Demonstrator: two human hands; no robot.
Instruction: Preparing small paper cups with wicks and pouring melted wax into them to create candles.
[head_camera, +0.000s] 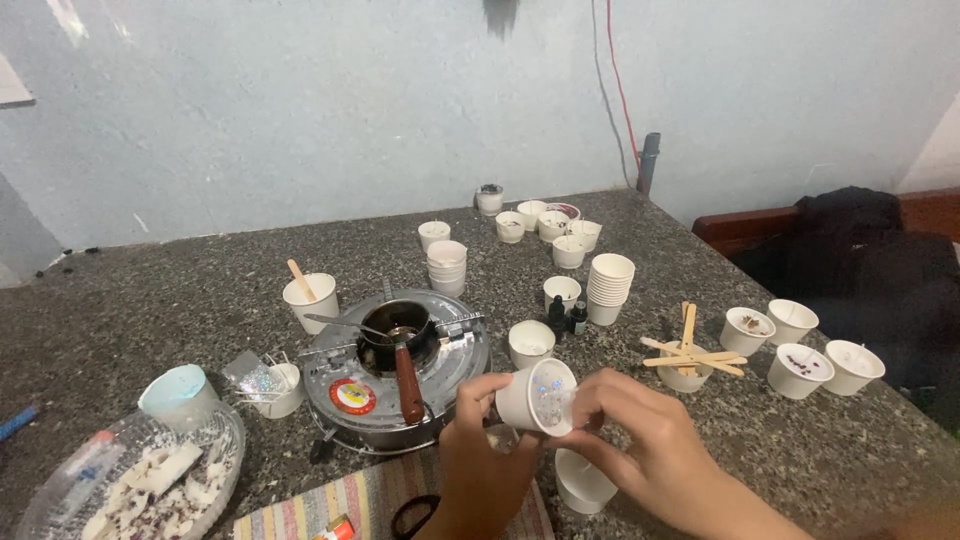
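nearest the camera, both hands meet over the front edge of a speckled dark granite counter (180, 300). the left hand (478, 445) is curled around a small white paper cup (535, 397), thumb and fingers gripping its side, the cup tipped so its mouth faces the camera, with glittery bits inside. the right hand (640, 440) has its fingers bunched at the cup's rim, pinching something there; what it pinches cannot be made out. just below the hands an empty white cup (583, 482) stands on the counter, beside a striped cloth (330, 505) with black scissor handles (412, 517) on it.

at the left front a clear plastic tub (140, 480) holds white wax chunks. behind the hands sits a round metal stove (395, 370), and on it a small dark pot (396, 327) with a brown handle. to the right, a cup carries crossed wooden sticks (692, 355), and several filled cups (800, 370) stand near it. mid-counter are two small dark dropper bottles (567, 317) and a stack of white cups (608, 287). further back, more cups (550, 228) cluster at the far edge.

beyond is a pale blue plaster wall (300, 110) with a red wire (618, 80) running down it, and dark clothing (860, 250) heaped on a wooden bench at the right.
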